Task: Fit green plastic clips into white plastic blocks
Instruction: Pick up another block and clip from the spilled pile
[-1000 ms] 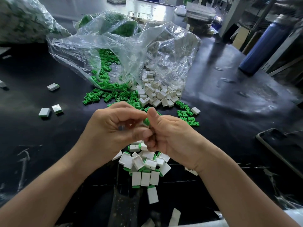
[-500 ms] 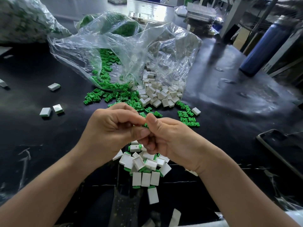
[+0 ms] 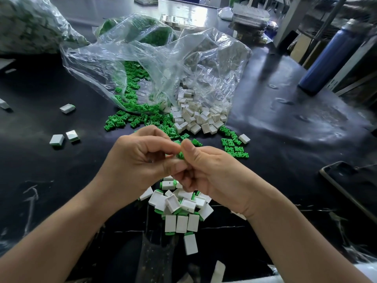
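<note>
Left hand (image 3: 140, 160) and right hand (image 3: 214, 174) both pinch one clip (image 3: 180, 155); block hidden; line it up squarely, then press straight.

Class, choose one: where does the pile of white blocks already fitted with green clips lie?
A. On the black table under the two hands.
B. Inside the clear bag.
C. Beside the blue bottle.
A: the fitted blocks are heaped on the black table directly under the left hand and right hand, which together pinch a green clip, nearer the camera than the clear bag.
</note>
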A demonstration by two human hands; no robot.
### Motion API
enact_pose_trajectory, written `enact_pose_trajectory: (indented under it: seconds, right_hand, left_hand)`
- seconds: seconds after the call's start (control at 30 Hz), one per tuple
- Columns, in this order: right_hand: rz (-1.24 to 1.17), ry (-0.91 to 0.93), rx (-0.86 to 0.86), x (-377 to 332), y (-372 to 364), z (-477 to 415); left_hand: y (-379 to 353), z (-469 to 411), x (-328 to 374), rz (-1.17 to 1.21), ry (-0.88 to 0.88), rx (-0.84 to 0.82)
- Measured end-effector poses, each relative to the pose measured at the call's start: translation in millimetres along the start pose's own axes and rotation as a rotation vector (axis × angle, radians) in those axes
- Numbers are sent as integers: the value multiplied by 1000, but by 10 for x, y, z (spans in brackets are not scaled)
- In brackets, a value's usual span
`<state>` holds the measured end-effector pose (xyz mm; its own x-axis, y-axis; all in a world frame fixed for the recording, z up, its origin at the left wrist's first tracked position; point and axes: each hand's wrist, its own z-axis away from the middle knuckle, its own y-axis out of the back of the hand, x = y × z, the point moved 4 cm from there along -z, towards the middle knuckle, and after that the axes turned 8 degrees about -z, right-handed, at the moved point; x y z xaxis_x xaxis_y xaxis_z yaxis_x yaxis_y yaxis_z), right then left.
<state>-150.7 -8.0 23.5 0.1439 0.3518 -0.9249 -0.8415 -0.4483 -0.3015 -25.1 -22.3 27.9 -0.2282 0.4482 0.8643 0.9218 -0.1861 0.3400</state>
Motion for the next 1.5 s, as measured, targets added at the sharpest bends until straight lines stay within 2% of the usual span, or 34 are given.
enact_pose_trajectory:
  seconds: [0.23,0.37,0.5,0.6,0.77,1.13,1.3,1.4,1.5]
  right_hand:
    - [-18,-34,32,34,-2,-10]
    - [121,-46,30,38,7,-4]
    - [283,-25,109,40,42,0]
    - [255,-32,132,75,56,-15]
    - [141,-38,61,79,80,-20]
    - [124,-11,18,63,39,-10]
    - [157,-48,63,97,37,-29]
    - [175,-41,76,79,48,-34]
    - [183,-35,93,72,61,-45]
  left_hand:
    - [7,3,54,-108,-54,67]
    - [-26,34,76,-134,-94,68]
    - [-41,9,5,-108,-18,-1]
    - [-32,-4,-13,-202,3,-46]
    - [-66,5,3,72,64,-59]
    - [-51,19,46,133,73,-3]
    - [-53,14,27,-15,50,-5]
    - [-75,18,49,162,71,-77]
    - [-91,20,50,221,87,-99]
